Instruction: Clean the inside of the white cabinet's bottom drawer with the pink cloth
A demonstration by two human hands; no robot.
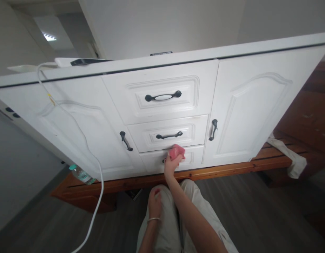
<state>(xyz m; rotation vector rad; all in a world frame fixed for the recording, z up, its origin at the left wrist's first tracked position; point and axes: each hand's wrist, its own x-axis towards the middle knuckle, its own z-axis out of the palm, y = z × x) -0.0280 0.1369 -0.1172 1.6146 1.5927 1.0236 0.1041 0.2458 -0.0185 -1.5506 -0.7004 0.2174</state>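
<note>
A white cabinet (141, 116) fills the view, with a column of three drawers between two doors. My right hand (172, 165) is closed around a crumpled pink cloth (176, 151) at the front of the bottom drawer (190, 157). The cloth and hand cover most of that drawer's dark handle (164, 160). Just above is the middle drawer's handle (169, 135). My left hand (155, 203) rests on my knee, fingers curled and slightly blurred. A small reddish patch shows at its fingertips; I cannot make out what it is.
Below the cabinet runs a wooden bench (212, 171). A water bottle (82, 174) leans at its left end; a whitish cloth (289, 153) drapes over the right. A white cable (99, 168) hangs across the left door to the floor. Dark-handled doors flank the drawers.
</note>
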